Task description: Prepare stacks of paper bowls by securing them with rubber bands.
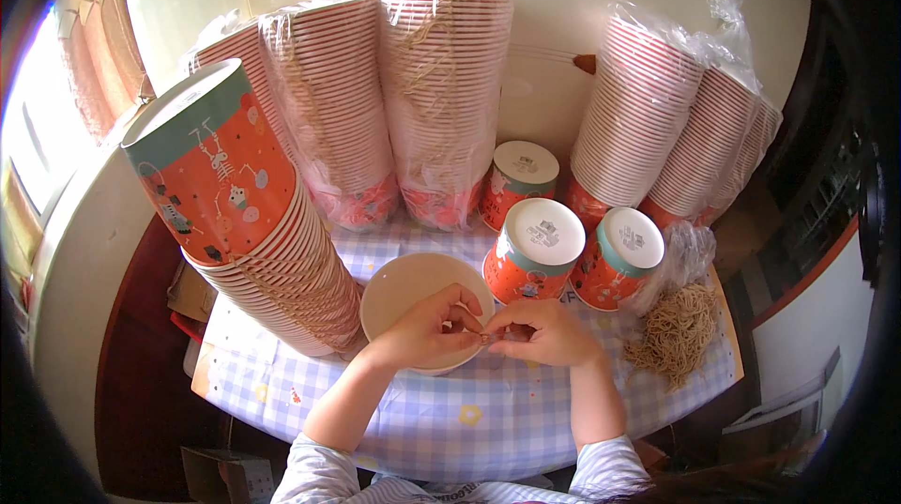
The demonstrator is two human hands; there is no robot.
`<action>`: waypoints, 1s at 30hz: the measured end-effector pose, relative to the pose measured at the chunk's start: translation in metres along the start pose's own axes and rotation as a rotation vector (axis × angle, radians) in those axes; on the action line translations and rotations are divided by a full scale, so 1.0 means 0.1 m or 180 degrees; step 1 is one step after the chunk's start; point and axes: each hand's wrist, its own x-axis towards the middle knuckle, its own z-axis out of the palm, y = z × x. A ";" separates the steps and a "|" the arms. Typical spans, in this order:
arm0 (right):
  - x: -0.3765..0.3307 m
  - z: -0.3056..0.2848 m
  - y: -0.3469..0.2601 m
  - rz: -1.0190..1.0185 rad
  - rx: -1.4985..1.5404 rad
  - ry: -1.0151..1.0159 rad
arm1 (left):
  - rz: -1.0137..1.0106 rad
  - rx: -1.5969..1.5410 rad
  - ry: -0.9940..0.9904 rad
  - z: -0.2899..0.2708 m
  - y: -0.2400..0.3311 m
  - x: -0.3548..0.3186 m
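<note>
Over the near right rim of a round cream-coloured tub [394, 283], which stands mouth up, my two hands meet. My left hand [434, 328] is closed in a pinch, thumb and finger together. My right hand [544, 330] pinches from the other side, its fingertips almost touching the left ones. A tiny light-brown bit shows between the fingertips, too small to name. To the right of my right hand lies a tangled heap of tan strings [674, 337]. Upside-down orange paper tubs [535, 255] with green bands and white bottoms stand just beyond my hands.
A tall leaning stack of orange tubs [235, 185] stands at the left. Plastic-wrapped stacks [446, 100] rise at the back, with more wrapped stacks [638, 110] at the back right. Crumpled clear plastic [680, 260] lies by the strings. A checked cloth [422, 420] covers the table.
</note>
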 end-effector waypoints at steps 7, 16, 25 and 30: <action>0.01 0.05 0.09 -0.0162 -0.0005 0.0093 | -0.0138 -0.0027 -0.0046 -0.02 0.02 0.00; 0.03 0.09 0.12 -0.0361 -0.0316 0.0255 | -0.0090 -0.0079 0.0017 -0.02 -0.02 0.00; 0.04 0.06 0.11 0.0012 -0.0261 0.0279 | 0.0319 0.1984 0.0096 0.09 0.07 0.00; 0.02 0.04 0.12 0.0196 -0.0190 0.0255 | 0.0067 0.1468 0.0236 0.09 0.04 0.00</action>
